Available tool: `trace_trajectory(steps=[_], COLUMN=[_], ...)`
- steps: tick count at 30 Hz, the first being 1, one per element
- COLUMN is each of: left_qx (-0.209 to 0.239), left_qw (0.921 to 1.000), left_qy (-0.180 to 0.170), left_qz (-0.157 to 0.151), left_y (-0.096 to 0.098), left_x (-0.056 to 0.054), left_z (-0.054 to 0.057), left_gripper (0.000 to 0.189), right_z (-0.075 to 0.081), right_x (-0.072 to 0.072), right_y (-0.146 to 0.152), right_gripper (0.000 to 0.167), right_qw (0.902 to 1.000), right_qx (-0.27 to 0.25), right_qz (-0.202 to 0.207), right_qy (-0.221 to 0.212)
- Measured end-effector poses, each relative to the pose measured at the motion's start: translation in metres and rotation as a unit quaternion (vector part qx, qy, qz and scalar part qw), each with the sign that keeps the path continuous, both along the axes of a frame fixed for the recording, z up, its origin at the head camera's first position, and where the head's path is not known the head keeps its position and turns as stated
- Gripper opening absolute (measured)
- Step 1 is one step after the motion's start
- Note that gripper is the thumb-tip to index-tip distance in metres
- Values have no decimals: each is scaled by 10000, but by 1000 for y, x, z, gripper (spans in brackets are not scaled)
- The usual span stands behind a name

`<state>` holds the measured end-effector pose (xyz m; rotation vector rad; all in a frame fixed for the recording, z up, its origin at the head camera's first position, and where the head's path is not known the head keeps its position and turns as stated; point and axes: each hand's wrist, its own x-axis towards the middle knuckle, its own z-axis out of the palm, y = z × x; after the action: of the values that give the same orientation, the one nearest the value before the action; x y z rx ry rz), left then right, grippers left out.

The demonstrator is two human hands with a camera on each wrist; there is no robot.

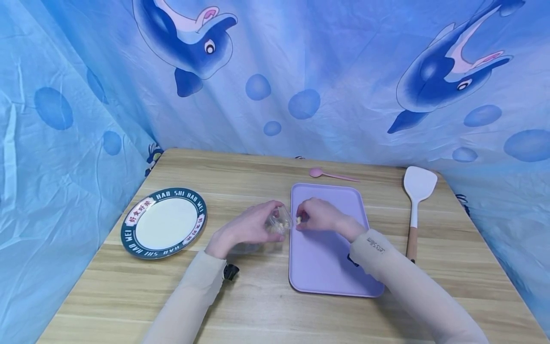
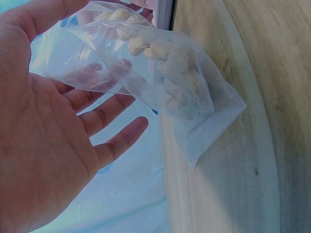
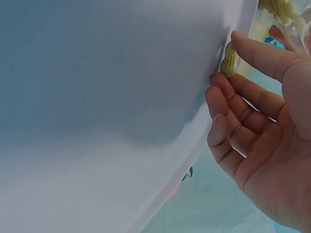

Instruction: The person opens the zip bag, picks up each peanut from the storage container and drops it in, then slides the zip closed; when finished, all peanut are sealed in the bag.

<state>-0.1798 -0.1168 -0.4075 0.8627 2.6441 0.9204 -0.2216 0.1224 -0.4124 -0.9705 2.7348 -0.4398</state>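
My left hand [image 1: 253, 224] holds a clear plastic bag [image 2: 204, 131] by its upper part, just left of the lilac tray [image 1: 326, 267]. Unshelled peanuts [image 2: 160, 51] lie together inside the bag, seen through its thin film. Between thumb and fingertips, my right hand [image 1: 320, 215] pinches one peanut [image 3: 230, 60] over the tray's left edge, close beside the bag. In the right wrist view, part of the bag with peanuts shows at the top right corner.
A round plate [image 1: 165, 224] with a dark green lettered rim stands on the left of the wooden table [image 1: 253, 306]. Behind the tray lies a pink spoon [image 1: 316, 172]. To the right is a white spatula [image 1: 418, 184] with a wooden handle. A blue dolphin-print curtain [image 1: 279, 62] hangs behind.
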Motion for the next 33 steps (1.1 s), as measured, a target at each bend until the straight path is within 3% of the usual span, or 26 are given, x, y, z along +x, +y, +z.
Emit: trace_trajectory(steps=[6, 23, 33], left_qx=[24, -69, -13], left_qw=[10000, 10000, 10000], left_qy=[-60, 38, 32], left_qz=[-16, -40, -89], left_y=[0, 1, 1], left_x=[1, 0, 0], left_z=[0, -2, -1], left_gripper=[84, 84, 84], right_z=[5, 50, 51], right_x=[-1, 16, 25], right_y=[5, 1, -12], right_gripper=[29, 25, 22], right_qw=[9998, 9953, 9934], right_qx=[-207, -836, -819], right_qz=[17, 379, 733], right_qy=[57, 316, 328])
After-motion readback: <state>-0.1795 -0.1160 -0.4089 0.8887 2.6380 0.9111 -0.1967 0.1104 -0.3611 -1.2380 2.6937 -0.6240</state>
